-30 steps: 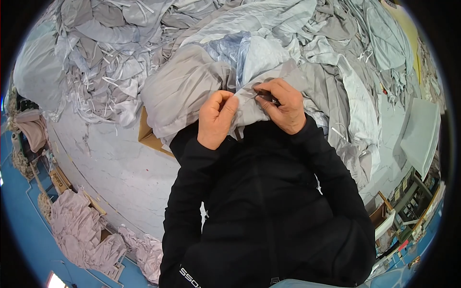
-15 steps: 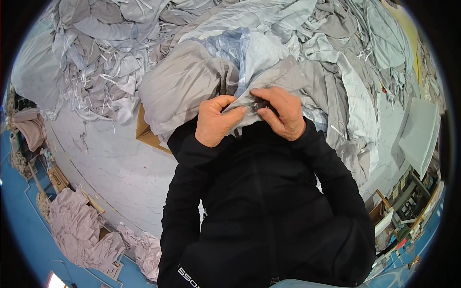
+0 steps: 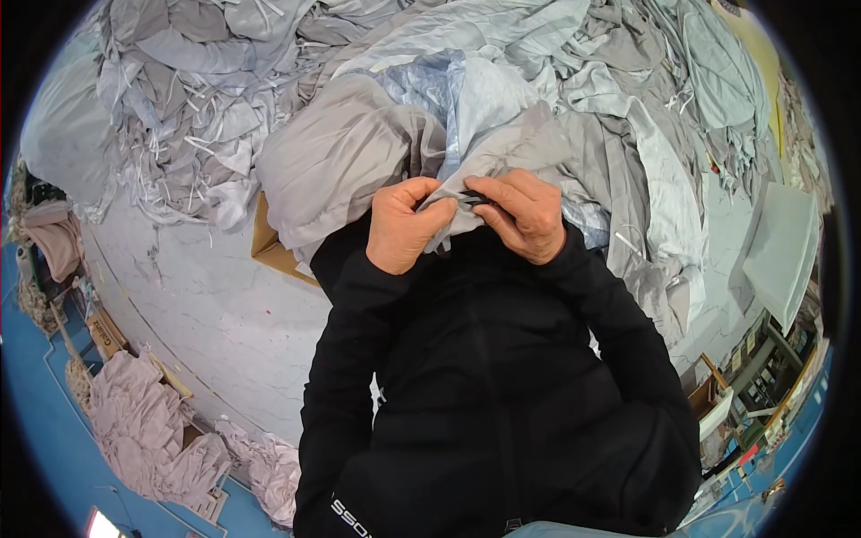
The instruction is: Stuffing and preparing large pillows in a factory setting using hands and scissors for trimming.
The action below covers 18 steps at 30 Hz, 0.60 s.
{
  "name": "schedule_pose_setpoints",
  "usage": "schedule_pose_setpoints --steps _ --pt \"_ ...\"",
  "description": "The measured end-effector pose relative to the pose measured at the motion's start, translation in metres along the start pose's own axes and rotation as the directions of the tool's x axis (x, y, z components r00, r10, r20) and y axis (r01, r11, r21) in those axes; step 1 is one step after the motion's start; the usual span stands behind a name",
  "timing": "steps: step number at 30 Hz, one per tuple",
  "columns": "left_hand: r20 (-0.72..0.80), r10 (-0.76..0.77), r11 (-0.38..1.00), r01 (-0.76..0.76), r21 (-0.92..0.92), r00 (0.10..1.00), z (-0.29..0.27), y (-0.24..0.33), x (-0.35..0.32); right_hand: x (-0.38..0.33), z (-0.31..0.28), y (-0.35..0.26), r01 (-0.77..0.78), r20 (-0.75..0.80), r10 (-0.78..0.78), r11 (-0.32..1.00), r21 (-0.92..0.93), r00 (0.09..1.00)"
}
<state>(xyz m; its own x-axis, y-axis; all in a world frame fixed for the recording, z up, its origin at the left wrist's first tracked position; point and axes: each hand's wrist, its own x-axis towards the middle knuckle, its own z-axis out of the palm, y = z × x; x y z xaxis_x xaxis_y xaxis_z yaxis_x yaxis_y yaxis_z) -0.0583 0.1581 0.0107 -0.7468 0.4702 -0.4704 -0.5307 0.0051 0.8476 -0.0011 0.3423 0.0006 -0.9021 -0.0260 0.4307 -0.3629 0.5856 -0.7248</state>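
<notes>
The left hand (image 3: 404,224) pinched an edge of grey fabric (image 3: 523,134) between thumb and forefinger, and the right hand (image 3: 527,218) held a small dark tool (image 3: 472,197), perhaps thread snips, though too little of it showed to be sure. The pinched edge lay just in front of the person's body, the rest spreading away toward a blue patterned cloth (image 3: 415,85) and a pale marbled table (image 3: 224,296). A cardboard box (image 3: 273,247) sat to the left, near the bunched cloth. Because the tool's tip lay close to the left thumb, good handling seemed to call for keeping that thumb clear of its line, holding the edge taut and flat so no second layer got caught, and making short, light movements from the fingers, with the loose bulk supported so its weight did not drag on the pinch.
</notes>
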Motion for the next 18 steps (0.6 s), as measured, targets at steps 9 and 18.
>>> schedule_pose_setpoints --steps 9,18 --pt "0.002 -0.028 0.997 0.028 -0.067 1.0 0.0011 -0.0015 0.0003 -0.0009 0.0017 0.002 0.018 -0.02 -0.018 1.0 -0.003 1.0" --pt "0.028 -0.039 0.995 0.042 -0.092 0.999 -0.0032 -0.0034 0.0007 -0.0004 0.0019 0.0023 0.002 -0.005 -0.002 1.0 0.013 1.0"
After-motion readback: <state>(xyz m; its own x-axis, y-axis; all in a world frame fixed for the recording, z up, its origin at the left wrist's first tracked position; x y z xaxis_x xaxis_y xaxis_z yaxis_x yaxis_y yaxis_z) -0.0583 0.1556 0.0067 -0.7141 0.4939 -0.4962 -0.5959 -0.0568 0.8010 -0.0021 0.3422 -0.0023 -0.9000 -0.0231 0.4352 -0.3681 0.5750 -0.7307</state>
